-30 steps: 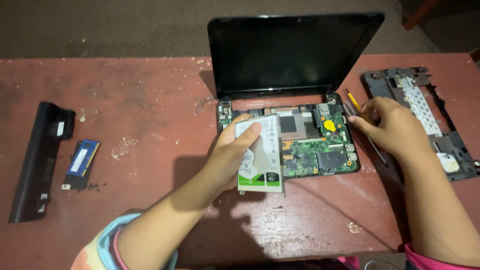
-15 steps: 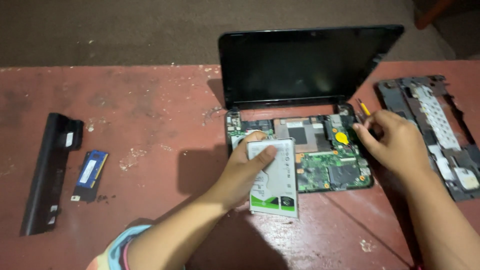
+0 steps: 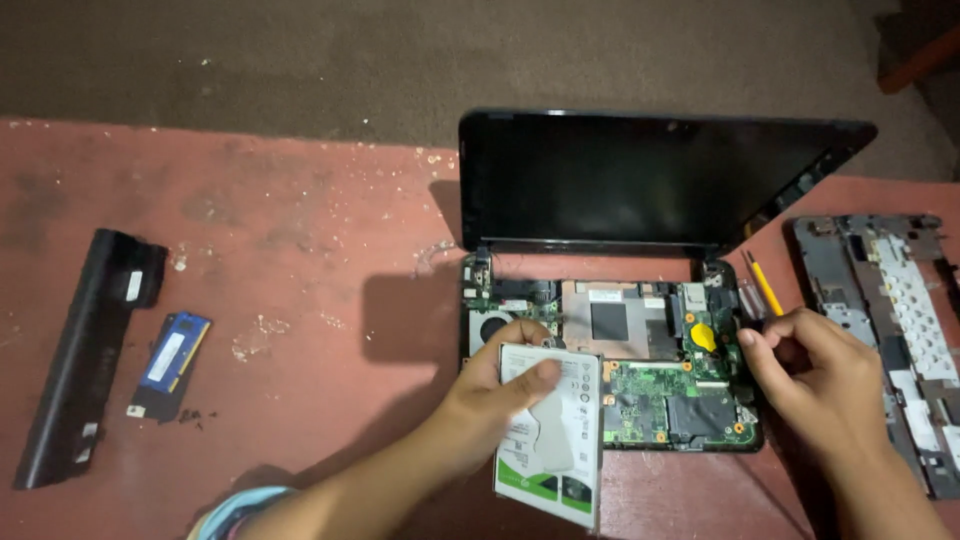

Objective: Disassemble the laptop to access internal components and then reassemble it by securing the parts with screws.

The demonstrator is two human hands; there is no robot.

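Observation:
An opened small laptop [image 3: 640, 390] lies on a worn red table, its green circuit board bare and its dark screen [image 3: 650, 180] standing upright. My left hand [image 3: 500, 385] grips a silver hard drive [image 3: 555, 440] with a white and green label, held over the board's front left corner. My right hand [image 3: 820, 375] rests at the board's right edge, fingers curled around a yellow-handled screwdriver [image 3: 765, 288] whose handle sticks out beyond the hand.
A long black battery [image 3: 85, 350] and a blue memory stick [image 3: 170, 360] lie at the left of the table. The removed grey keyboard frame [image 3: 890, 320] lies at the right. Brown floor [image 3: 300, 60] lies beyond the table's far edge.
The view has shifted so the laptop sits further right and lower. My left hand with the drive has lowered slightly toward the board's front left. My right hand stays at the right edge.

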